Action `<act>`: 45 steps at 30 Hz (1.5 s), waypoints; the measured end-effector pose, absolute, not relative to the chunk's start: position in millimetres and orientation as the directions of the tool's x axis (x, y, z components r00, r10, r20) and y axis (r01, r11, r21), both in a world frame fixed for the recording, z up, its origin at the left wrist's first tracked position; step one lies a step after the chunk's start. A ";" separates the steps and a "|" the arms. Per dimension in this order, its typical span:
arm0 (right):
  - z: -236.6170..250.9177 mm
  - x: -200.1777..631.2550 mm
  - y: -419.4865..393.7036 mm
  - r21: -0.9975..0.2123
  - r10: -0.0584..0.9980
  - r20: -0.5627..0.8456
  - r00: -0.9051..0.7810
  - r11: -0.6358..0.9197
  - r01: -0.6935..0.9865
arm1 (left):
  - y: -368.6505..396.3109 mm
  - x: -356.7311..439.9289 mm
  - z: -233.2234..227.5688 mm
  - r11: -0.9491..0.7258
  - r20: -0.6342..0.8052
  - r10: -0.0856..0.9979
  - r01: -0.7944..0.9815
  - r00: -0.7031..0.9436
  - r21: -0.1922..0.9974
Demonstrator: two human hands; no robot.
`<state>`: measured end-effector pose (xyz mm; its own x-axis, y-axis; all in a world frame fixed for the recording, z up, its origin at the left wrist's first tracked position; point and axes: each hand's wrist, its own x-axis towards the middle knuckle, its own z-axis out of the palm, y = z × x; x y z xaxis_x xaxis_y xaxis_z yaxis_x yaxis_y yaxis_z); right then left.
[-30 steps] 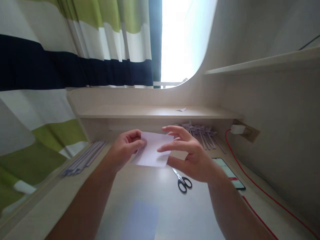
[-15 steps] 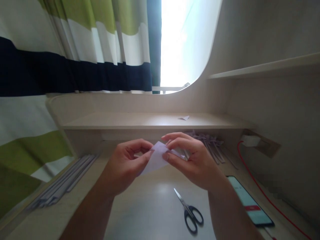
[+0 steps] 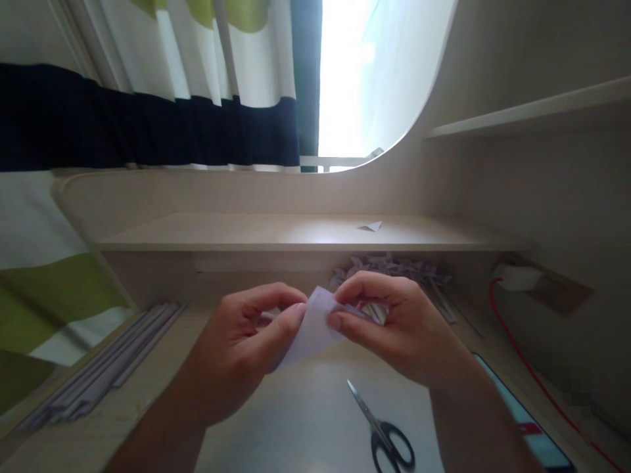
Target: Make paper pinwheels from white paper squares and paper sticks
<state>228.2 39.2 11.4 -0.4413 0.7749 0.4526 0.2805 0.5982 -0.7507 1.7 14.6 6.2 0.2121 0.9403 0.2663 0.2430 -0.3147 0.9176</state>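
A small piece of white paper [image 3: 315, 325] is held up in the middle of the frame, just above the desk [image 3: 305, 420]. It is pinched on its left edge by the left hand [image 3: 246, 341] and on its right edge by the right hand [image 3: 399, 325], with fingers and thumbs pressed together on it. Part of the paper is hidden behind the fingers.

Below the hands, at the lower middle, a pair of scissors [image 3: 384, 430] is seen lying flat on the desk, shut. At the lower right, a phone [image 3: 530, 430] is partly covered by the right arm, and a red cable [image 3: 527, 371] is seen beside it. A bundle of long paper strips [image 3: 103, 371] is laid at the lower left. Behind the right hand, a pile of folded paper shapes [image 3: 394, 269] is partly hidden. A tiny paper scrap [image 3: 371, 226] is seen on the shelf [image 3: 246, 233] above. A striped curtain [image 3: 148, 98] fills the upper left.
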 end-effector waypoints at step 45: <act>15.8 228.0 21.6 -0.755 0.772 0.579 -0.263 0.629 0.185 | -4.4 10.7 2.2 -0.541 0.565 0.825 0.292 0.005 0.788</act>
